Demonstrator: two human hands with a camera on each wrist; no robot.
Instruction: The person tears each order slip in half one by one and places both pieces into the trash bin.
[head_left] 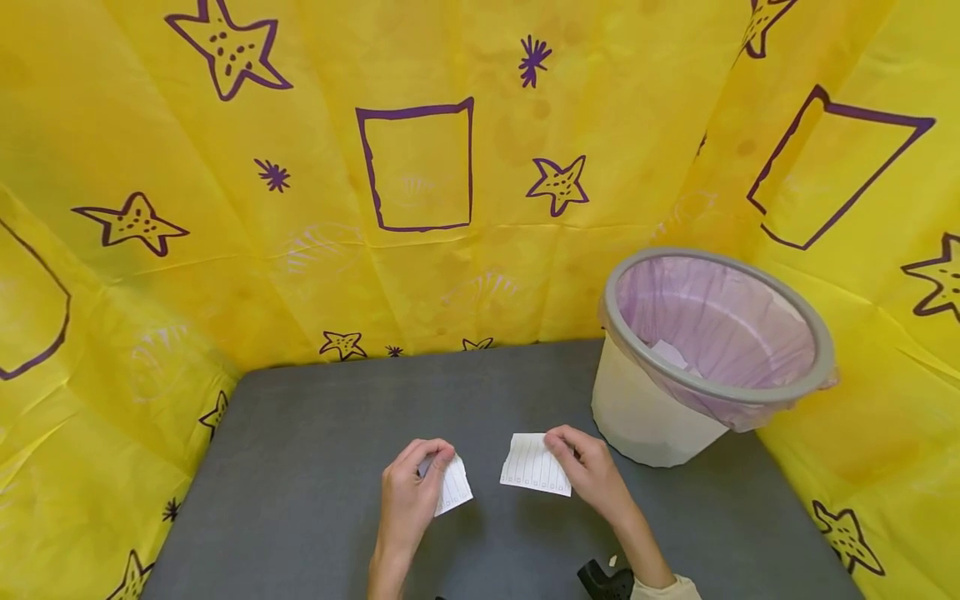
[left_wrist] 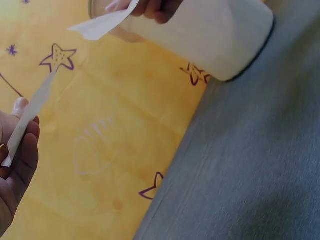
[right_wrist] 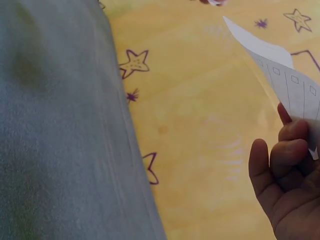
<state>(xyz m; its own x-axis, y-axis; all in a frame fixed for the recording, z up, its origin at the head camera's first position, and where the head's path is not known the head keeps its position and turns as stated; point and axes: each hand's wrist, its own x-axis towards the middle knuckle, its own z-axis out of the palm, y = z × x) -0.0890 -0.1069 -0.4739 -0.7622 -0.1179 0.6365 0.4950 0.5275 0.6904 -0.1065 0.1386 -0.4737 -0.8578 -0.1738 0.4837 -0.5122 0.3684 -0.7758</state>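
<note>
Two separate pieces of lined white paper are held above the grey table, apart from each other. My left hand [head_left: 408,492] pinches the smaller-looking left piece [head_left: 454,487] between thumb and fingers. The right piece [head_left: 531,463], printed with lines and a row of small squares, is pinched at its upper right corner by my right hand [head_left: 592,471]. In the left wrist view the left piece [left_wrist: 32,112] appears nearly edge-on. The right wrist view shows the right piece [right_wrist: 287,75] bent, with curled fingers [right_wrist: 290,150] under it.
A bin [head_left: 652,417] with a grey rim and pinkish liner stands at the right rear of the table [head_left: 322,467]; white paper [head_left: 670,354] lies inside. A black object [head_left: 606,581] and a tiny scrap [head_left: 612,561] lie near my right forearm. Yellow patterned cloth [head_left: 420,283] surrounds the table.
</note>
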